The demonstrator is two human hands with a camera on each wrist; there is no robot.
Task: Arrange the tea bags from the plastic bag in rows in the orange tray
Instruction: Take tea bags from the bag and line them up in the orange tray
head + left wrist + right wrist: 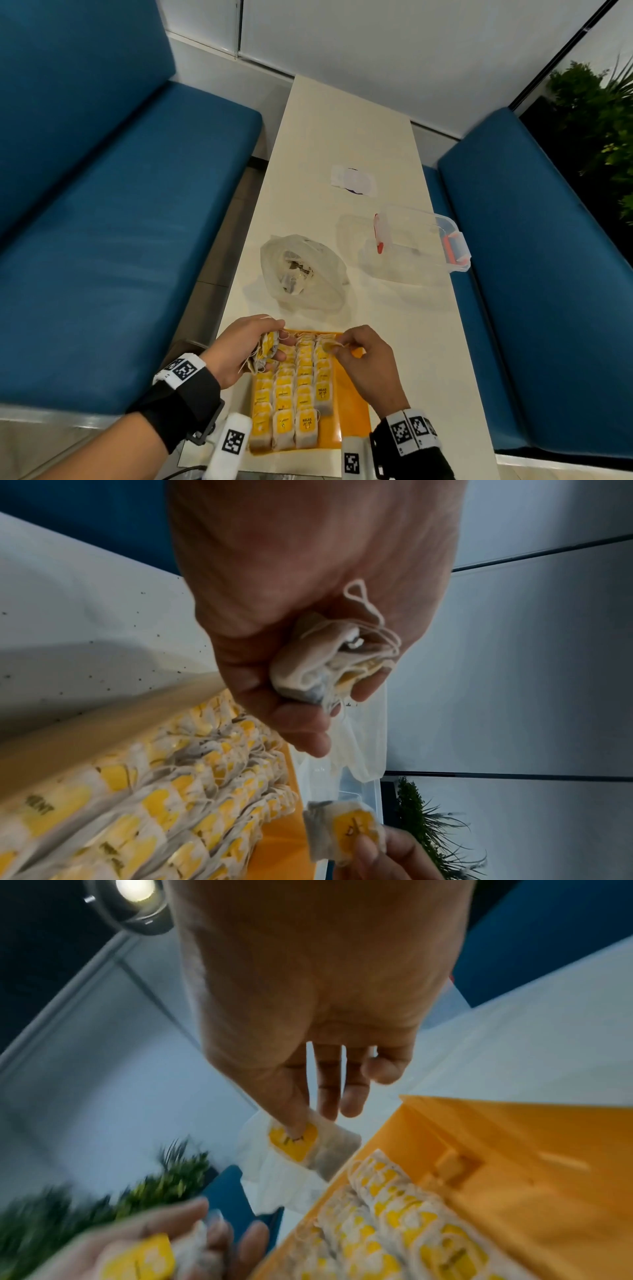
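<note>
The orange tray [354, 404] lies at the table's near edge, with rows of yellow-tagged tea bags [294, 394] filling its left part; its right strip is bare. My left hand [274, 341] grips a bunch of tea bags [325, 666] over the tray's far left corner. My right hand [337, 346] pinches one tea bag [301, 1142] between thumb and forefinger above the far end of the rightmost row. The plastic bag [305, 270] lies open just beyond the tray, with a few tea bags inside.
A clear plastic box with red latches [421, 240] stands to the right of the bag. A white packet [352, 180] lies farther up the narrow table [342, 130]. Blue benches [120, 240] flank both sides, and a plant [599, 120] is at the far right.
</note>
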